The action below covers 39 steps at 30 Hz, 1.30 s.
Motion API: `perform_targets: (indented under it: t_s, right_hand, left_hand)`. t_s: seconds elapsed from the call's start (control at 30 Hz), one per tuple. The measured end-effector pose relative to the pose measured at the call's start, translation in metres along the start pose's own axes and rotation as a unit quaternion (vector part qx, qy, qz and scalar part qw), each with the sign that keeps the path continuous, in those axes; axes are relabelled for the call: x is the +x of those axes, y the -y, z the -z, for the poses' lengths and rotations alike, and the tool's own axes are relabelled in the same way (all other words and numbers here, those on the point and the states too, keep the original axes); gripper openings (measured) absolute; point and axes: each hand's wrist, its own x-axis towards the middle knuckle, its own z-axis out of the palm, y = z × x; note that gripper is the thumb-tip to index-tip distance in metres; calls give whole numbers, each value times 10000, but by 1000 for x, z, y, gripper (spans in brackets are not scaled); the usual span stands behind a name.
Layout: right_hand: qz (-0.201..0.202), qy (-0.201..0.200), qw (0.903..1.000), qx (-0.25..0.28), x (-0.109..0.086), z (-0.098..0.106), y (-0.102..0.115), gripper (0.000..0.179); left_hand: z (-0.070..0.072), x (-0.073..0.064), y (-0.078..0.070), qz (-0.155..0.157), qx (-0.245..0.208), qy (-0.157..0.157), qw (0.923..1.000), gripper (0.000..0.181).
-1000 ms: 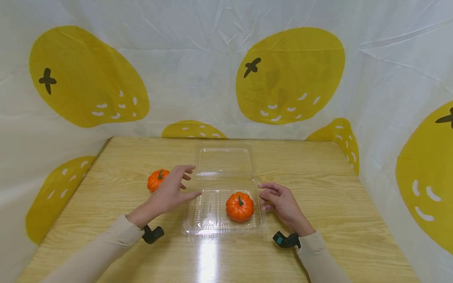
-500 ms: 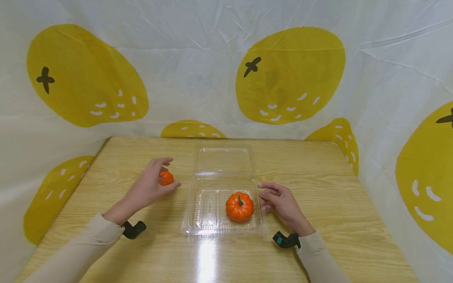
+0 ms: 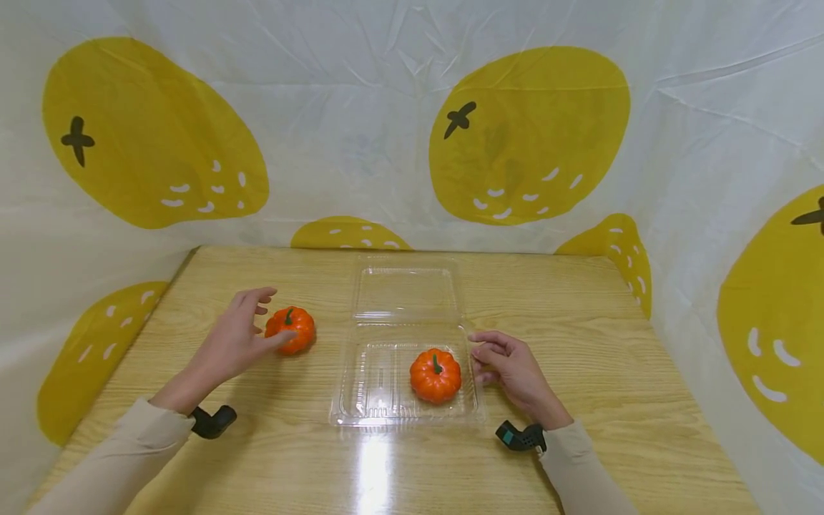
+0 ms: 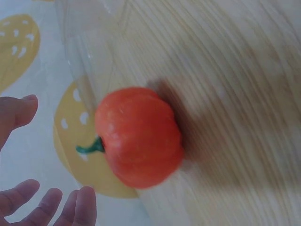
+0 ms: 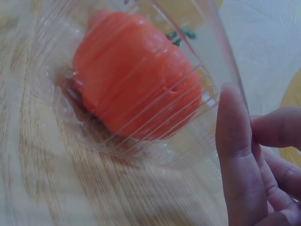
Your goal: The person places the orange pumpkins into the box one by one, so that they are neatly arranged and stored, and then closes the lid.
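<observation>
An orange toy pumpkin with a green stem stands on the table, left of a clear plastic clamshell container. My left hand is beside this pumpkin, fingers spread and thumb apart; its thumb overlaps the pumpkin in the head view. The left wrist view shows a gap between the hand and the pumpkin. A second pumpkin sits in the right part of the container's base. At the base's right edge my right hand pinches the rim between thumb and fingers, seen closely around the thumb in the right wrist view.
The container's lid lies folded back, away from me. A wooden table bears everything. White curtains with yellow fruit prints stand behind it and along both sides.
My left hand has moved left, away from the container and past the loose pumpkin, which now shows more fully. The right hand and the container have stayed in place.
</observation>
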Motion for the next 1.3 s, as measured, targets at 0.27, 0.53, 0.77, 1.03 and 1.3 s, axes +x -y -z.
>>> perform_targets:
  t_s: [0.27, 0.53, 0.77, 1.03, 1.3]
  right_hand:
    - [12, 16, 10000, -1, -1, 0, 0, 43]
    - [-12, -27, 10000, -66, -1, 1, -1, 44]
    - [33, 19, 10000, -33, 0, 1, -1, 43]
    - [16, -47, 10000, -60, 1, 0, -1, 45]
    - [34, -21, 10000, -81, 0, 0, -1, 43]
  left_hand:
    - [1, -8, 13, 121, 250, -24, 9996, 83]
    - [-7, -6, 23, 265, 229, 22, 9994, 90]
    - [-16, -6, 30, 426, 205, 108, 9988, 96]
    - [-23, -6, 38, 381, 130, 69, 9992, 94]
    - [-31, -5, 43, 247, -263, 13, 9993, 92]
